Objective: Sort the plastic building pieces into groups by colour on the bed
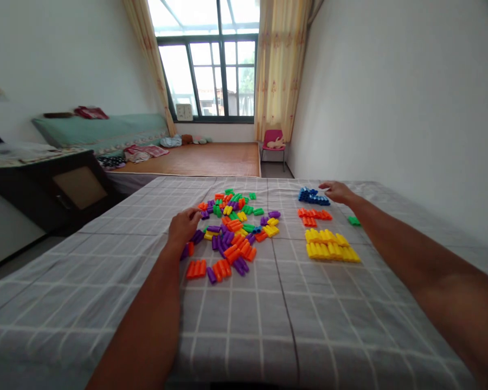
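Note:
My left hand (184, 226) rests at the left edge of a loose heap of small plastic tube-like pieces (233, 225) in orange, purple, green and yellow. Its fingers are loosely bent and a little apart, close to some purple pieces (197, 236); the thumb is mostly hidden. On the far right, my right hand (336, 192) hovers beside a stack of blue pieces (312, 197), fingers stretched toward it and apart, with nothing visible in them. Nearer to me lie a group of orange pieces (314, 216) and a layered stack of yellow pieces (332, 246). A green piece (354, 221) sits by my right forearm.
A grey checked cloth (244, 314) covers the table. Beyond it stand a bed (215, 157) with clothes on it, a pink chair (273, 136) and a curtained window. A dark cabinet (65, 184) is at the left, a white wall (410, 97) at the right.

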Tool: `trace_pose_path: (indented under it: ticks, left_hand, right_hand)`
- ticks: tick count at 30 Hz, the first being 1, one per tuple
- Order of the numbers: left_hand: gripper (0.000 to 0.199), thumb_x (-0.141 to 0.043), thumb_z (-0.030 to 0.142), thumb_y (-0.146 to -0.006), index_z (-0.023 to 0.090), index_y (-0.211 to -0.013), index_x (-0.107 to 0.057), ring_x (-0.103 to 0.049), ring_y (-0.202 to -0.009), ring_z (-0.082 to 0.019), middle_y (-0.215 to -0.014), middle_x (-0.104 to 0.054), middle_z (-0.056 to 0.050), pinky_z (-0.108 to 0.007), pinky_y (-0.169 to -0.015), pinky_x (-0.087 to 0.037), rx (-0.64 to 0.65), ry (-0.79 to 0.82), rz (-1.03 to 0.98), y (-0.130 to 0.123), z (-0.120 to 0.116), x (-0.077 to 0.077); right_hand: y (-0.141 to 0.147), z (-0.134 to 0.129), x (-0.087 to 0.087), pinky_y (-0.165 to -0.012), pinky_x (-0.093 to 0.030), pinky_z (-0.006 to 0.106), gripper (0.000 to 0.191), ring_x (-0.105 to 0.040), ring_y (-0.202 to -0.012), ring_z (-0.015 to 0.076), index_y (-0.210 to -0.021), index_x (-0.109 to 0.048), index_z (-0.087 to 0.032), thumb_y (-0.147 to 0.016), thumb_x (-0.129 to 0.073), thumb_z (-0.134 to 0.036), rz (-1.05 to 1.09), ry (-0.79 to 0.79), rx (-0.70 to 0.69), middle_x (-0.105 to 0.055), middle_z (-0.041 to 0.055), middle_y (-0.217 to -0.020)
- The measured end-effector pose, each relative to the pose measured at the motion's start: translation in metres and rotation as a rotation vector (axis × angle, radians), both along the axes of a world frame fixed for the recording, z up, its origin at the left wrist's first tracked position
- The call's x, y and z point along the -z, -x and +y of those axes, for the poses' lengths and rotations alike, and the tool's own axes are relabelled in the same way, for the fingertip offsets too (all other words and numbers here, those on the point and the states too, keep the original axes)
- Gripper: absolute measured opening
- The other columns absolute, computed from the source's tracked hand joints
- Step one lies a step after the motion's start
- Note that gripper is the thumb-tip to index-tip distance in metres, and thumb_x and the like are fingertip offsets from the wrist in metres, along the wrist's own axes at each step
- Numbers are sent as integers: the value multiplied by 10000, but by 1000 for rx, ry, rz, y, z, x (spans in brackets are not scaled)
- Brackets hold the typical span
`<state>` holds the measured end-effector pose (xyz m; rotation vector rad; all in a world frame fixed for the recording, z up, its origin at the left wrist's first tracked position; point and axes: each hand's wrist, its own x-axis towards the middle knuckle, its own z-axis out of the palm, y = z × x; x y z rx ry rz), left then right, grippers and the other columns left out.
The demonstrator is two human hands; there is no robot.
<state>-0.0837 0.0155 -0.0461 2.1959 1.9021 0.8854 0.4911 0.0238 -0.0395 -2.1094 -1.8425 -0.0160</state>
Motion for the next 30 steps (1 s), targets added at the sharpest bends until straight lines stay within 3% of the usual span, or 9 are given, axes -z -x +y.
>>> trace_pose_path:
  ticks: [6, 14, 19, 26, 30]
  left_hand:
    - [375, -458, 404, -845, 212, -1047, -708, -673, -849, -191, -899, -749, -34, -247, -690, -455, 33, -8, -15, 4, 3, 3]
    - [380, -468, 407, -834, 215, -1059, -706, -682, -874, -200, -923, -754, -31, -248, -710, -471, -14, 21, 15, 8, 8, 3]
    - [398, -462, 422, -832, 204, -1060, -706, -681, -873, -209, -950, -749, -50, -262, -716, -465, 3, 39, 48, 9, 9, 6]
    - [414, -449, 429, -835, 206, -1076, -701, -681, -859, -212, -952, -747, -58, -267, -701, -456, -7, 69, 79, 5, 6, 2]
    - [416, -442, 428, -834, 209, -1075, -700, -677, -861, -204, -949, -746, -52, -257, -702, -452, 12, 71, 85, 4, 6, 3]
  right_hand:
    - [4, 9, -2, -855, -501, 275, 348, -668, -947, 191, -1075, -712, -161, -774, -538, -145, -59, -37, 106, -712, 72, -1111]
    - [1, 38, 15, -793, -510, 242, 470, -673, -908, 160, -1202, -656, -230, -741, -598, -156, -126, 83, -19, -691, 30, -1172]
    - [4, 48, 21, -821, -491, 262, 384, -658, -969, 195, -1132, -704, -262, -773, -590, -187, -239, 107, -26, -719, 18, -1102]
    - [1, 32, 18, -767, -492, 279, 298, -659, -881, 193, -1059, -722, -269, -811, -562, -235, -267, -65, 3, -735, 24, -991]
    - [6, 12, 23, -782, -491, 271, 257, -643, -920, 177, -1017, -709, -267, -793, -591, -226, -262, -92, -87, -698, 20, -1074]
